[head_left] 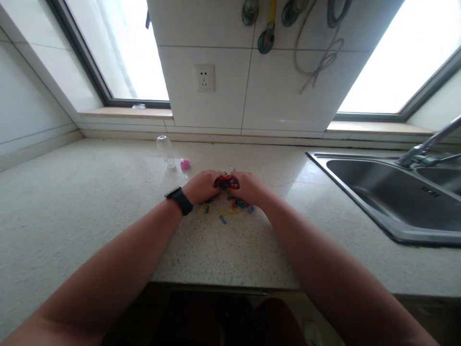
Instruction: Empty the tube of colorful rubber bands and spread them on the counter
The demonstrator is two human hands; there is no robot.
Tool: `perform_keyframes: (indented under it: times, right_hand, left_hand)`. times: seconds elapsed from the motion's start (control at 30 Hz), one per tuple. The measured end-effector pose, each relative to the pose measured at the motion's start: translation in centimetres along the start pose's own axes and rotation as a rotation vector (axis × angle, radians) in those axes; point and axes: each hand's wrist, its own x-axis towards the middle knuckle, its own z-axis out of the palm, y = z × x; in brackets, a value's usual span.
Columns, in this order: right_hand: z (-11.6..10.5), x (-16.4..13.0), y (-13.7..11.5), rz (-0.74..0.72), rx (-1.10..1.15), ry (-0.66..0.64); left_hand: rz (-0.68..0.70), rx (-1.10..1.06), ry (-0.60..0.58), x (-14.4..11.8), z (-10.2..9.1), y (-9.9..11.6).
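Speckled kitchen counter [108, 211]: both hands, left hand [202, 186] and right hand [249, 188], pinch a gathered clump of colourful rubber bands [226, 182], with several loose bands [230, 209] left scattered beneath.

Bright little kitchen corner with a speckled stone table [90, 206]

White tiled wall [223, 105] dead centre with a socket [204, 78] on it, and some hooks and a looped cord [317, 62] hanging up top — windows [118, 53] on both sides are totally blown out with daylight, each with a pale wooden sill [126, 113]. Steel sink [392, 197] set in on the right, faucet [428, 144] leaning over it. Underneath the front edge it's just dark — can't make out the floor.
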Motion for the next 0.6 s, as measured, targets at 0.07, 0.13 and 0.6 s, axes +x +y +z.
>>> perform_keyframes:
  times: [0.07, 0.13, 0.6]
  right_hand:
    - [0.1, 0.1, 0.1, 0.014, 0.062, 0.069]
    - [0.0, 0.1, 0.1, 0.010, 0.129, 0.150]
    - [0.1, 0.5, 0.3, 0.141, 0.492, 0.325]
  left_hand:
    - [-0.015, -0.063, 0.053, 0.0, -0.1, -0.1]
    - [-0.029, -0.144, 0.112, 0.0, -0.2, 0.0]
    - [-0.165, -0.397, 0.304, 0.1, -0.1, -1.0]
